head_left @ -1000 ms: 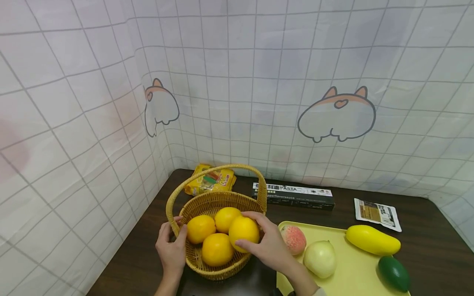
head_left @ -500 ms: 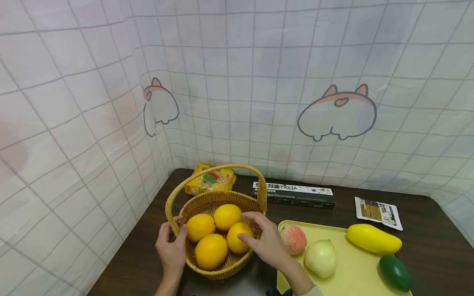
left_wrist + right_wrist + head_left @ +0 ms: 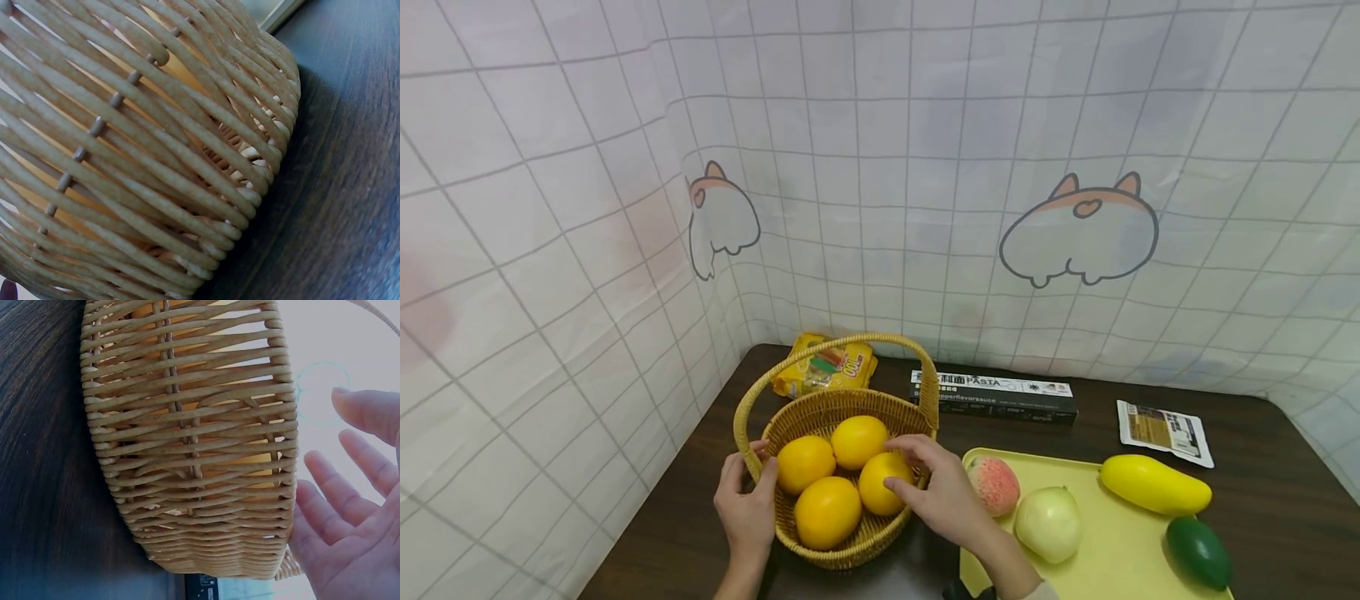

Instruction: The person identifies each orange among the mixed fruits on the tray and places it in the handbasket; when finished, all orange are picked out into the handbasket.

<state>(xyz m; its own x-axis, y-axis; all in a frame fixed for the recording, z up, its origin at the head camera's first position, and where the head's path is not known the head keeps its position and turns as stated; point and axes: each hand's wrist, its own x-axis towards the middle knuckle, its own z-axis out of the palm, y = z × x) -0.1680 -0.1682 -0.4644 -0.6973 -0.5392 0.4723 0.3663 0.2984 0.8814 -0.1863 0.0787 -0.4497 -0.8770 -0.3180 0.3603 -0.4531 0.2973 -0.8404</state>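
Observation:
A wicker basket (image 3: 842,557) with a tall arched handle stands on the table and holds several oranges. My left hand (image 3: 748,500) grips its left side where the handle meets the rim, thumb on the near side. At the right rim, my right hand (image 3: 946,492) hovers with fingers spread, beside the rightmost orange (image 3: 883,483). In the right wrist view the fingers (image 3: 340,494) are extended and the thumb stands apart; they hold nothing. The front orange (image 3: 827,513) lies to its left, two others behind. The left wrist view shows mostly the woven wall (image 3: 144,144).
Right of the basket, a yellow tray (image 3: 1120,533) carries a peach (image 3: 995,486), a pale round fruit (image 3: 1048,525), a yellow mango (image 3: 1153,485) and a dark green fruit (image 3: 1198,553). Behind are a yellow snack packet (image 3: 827,367), a pasta box (image 3: 992,398) and a foil pouch (image 3: 1165,432).
A second ago my right hand held an orange above the others; it now lies low in the basket, let go. The front orange has shifted left. My left hand has stayed put.

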